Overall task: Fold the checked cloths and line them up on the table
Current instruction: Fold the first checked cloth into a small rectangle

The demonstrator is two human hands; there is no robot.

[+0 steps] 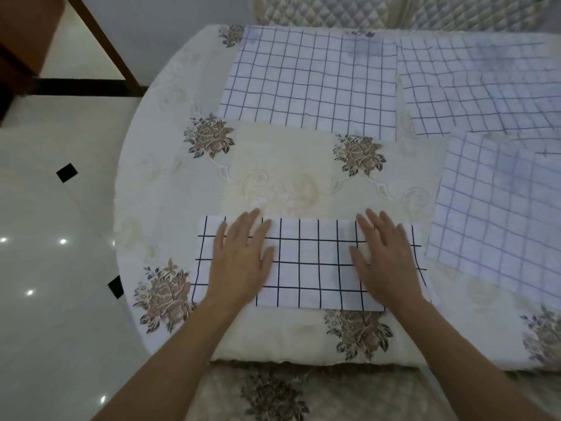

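Observation:
A white cloth with a dark check (312,262) lies folded into a long strip near the front edge of the table. My left hand (241,256) lies flat on its left part, fingers straight and spread. My right hand (387,256) presses flat on its right part in the same way. Farther back lies a larger checked cloth (312,83) spread flat. Another checked cloth (473,86) lies rumpled at the back right, and a third one (498,208) lies spread at the right.
The round table carries a cream tablecloth (297,168) with brown rose prints. A padded chair back (334,9) stands behind the table. A wooden furniture leg (100,41) crosses the tiled floor (54,208) at the left. A floral seat (303,393) shows below the front edge.

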